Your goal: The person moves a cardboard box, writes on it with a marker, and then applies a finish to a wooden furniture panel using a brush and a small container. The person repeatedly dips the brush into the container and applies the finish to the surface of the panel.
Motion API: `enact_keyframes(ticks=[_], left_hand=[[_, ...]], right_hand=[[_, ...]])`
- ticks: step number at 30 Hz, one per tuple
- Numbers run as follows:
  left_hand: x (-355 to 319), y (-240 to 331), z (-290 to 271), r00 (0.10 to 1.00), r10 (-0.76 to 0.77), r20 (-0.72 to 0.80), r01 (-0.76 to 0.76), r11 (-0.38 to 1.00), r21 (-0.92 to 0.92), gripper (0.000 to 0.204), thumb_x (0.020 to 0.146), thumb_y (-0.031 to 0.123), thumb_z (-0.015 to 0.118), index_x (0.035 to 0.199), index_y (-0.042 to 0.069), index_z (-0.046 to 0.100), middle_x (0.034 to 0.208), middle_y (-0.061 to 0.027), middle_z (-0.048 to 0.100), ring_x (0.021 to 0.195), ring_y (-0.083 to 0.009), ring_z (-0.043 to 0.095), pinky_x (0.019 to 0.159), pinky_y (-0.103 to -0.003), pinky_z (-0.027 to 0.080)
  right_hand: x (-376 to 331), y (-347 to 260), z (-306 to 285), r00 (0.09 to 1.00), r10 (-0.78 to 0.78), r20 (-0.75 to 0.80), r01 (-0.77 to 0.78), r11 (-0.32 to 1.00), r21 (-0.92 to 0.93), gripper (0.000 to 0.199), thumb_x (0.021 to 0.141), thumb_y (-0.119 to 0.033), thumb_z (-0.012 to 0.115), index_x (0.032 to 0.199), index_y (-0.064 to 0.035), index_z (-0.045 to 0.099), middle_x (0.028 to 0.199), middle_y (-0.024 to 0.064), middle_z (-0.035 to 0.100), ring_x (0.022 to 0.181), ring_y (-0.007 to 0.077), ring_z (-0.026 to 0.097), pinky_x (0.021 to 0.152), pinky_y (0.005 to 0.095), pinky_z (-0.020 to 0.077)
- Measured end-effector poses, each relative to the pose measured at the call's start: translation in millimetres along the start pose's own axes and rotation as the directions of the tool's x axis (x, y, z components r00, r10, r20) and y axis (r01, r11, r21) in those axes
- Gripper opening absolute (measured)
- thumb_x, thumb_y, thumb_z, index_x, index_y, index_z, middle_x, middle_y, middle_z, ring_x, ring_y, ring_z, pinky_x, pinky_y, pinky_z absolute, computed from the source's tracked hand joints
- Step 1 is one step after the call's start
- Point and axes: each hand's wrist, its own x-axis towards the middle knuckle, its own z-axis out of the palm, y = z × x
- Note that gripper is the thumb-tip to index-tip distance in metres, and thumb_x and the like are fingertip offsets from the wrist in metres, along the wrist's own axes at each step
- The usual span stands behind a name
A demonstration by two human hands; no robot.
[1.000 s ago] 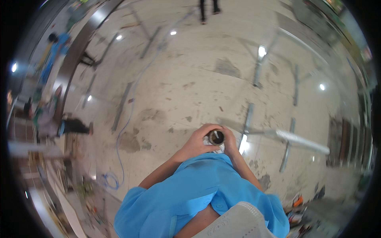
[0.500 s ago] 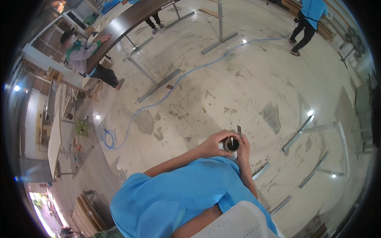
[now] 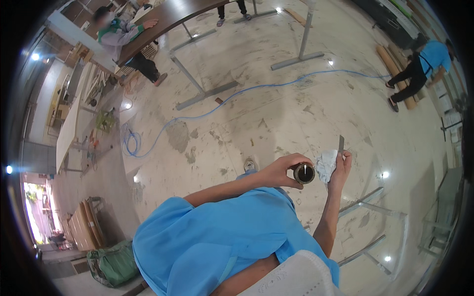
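My left hand (image 3: pixel 281 171) is wrapped round a small open jar (image 3: pixel 304 173) with a dark inside and a brownish rim, held in front of my body. A little to its right, my right hand (image 3: pixel 340 171) is closed on a crumpled white cloth (image 3: pixel 325 166) and a flat metal blade (image 3: pixel 341 143) that sticks up past the fingers. The blade looks like a scraper or putty knife; its handle end is hidden in the hand. Jar and cloth are apart by a narrow gap.
A long dark tabletop (image 3: pixel 182 17) on metal legs stands far left, a person (image 3: pixel 123 37) leaning on it. Another person (image 3: pixel 427 64) bends at the far right. A blue hose (image 3: pixel 232 96) crosses the stained floor. Metal frames (image 3: pixel 368 200) lie on my right; a green bag (image 3: pixel 113 264) lies lower left.
My hands have come apart: the right hand moved right with the blade and cloth, the left keeps the jar. The view has shifted, a foot now shows, and the far-right person has bent down.
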Motion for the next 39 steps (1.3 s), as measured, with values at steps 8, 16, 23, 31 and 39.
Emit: enact_keyframes(ticks=[8, 16, 23, 31, 39], left_hand=[[-12, -6, -32, 0.992, -0.039, -0.120, 0.032, 0.998, -0.060, 0.067, 0.076, -0.002, 0.086, 0.137, 0.006, 0.060, 0.130, -0.0086, 0.064, 0.125, -0.0223, 0.062, 0.110, -0.038, 0.049], [-69, -21, -46, 0.905, -0.192, -0.379, 0.158, 0.980, -0.119, 0.070, 0.076, 0.000, 0.086, 0.140, 0.006, 0.057, 0.133, -0.0091, 0.064, 0.126, -0.0224, 0.061, 0.111, -0.039, 0.048], [-112, -21, -57, 0.819, -0.221, -0.529, 0.173, 0.975, -0.140, 0.073, 0.075, 0.004, 0.088, 0.141, 0.007, 0.056, 0.133, -0.0073, 0.064, 0.126, -0.0204, 0.060, 0.112, -0.037, 0.045], [-152, -24, -120, 0.840, -0.120, -0.530, 0.060, 0.990, -0.128, 0.072, 0.077, 0.005, 0.088, 0.142, 0.008, 0.056, 0.142, -0.0087, 0.058, 0.131, -0.0212, 0.058, 0.113, -0.038, 0.045], [-219, -19, -213, 0.782, 0.005, -0.624, -0.022, 1.000, -0.019, 0.071, 0.073, -0.003, 0.088, 0.138, 0.009, 0.061, 0.157, -0.0099, 0.041, 0.135, -0.0233, 0.056, 0.114, -0.040, 0.048]], right_hand=[[-7, 47, 58, 0.896, 0.422, 0.142, -0.438, 0.891, 0.118, 0.024, 0.107, -0.012, 0.051, 0.125, -0.0005, 0.063, 0.110, 0.0090, 0.070, 0.097, 0.0162, 0.068, 0.084, 0.0315, 0.0563], [-34, 72, 121, 0.736, 0.460, 0.496, -0.541, 0.840, 0.024, 0.031, 0.107, -0.016, 0.049, 0.129, 0.0031, 0.060, 0.114, 0.0121, 0.068, 0.100, 0.0165, 0.068, 0.083, 0.0306, 0.0566], [-35, 86, 151, 0.650, 0.497, 0.574, -0.539, 0.835, -0.112, 0.022, 0.106, -0.015, 0.056, 0.122, 0.0000, 0.059, 0.110, 0.0101, 0.069, 0.094, 0.0148, 0.067, 0.079, 0.0301, 0.0555], [-33, 62, 228, 0.721, 0.376, 0.582, -0.438, 0.898, -0.037, 0.014, 0.105, -0.010, 0.059, 0.115, -0.0027, 0.064, 0.104, 0.0058, 0.069, 0.090, 0.0129, 0.068, 0.080, 0.0277, 0.0564], [-71, 78, 351, 0.683, 0.322, 0.656, -0.441, 0.897, 0.019, 0.015, 0.103, -0.009, 0.063, 0.113, 0.0003, 0.068, 0.101, 0.0063, 0.071, 0.093, 0.0135, 0.069, 0.080, 0.0281, 0.0566]])
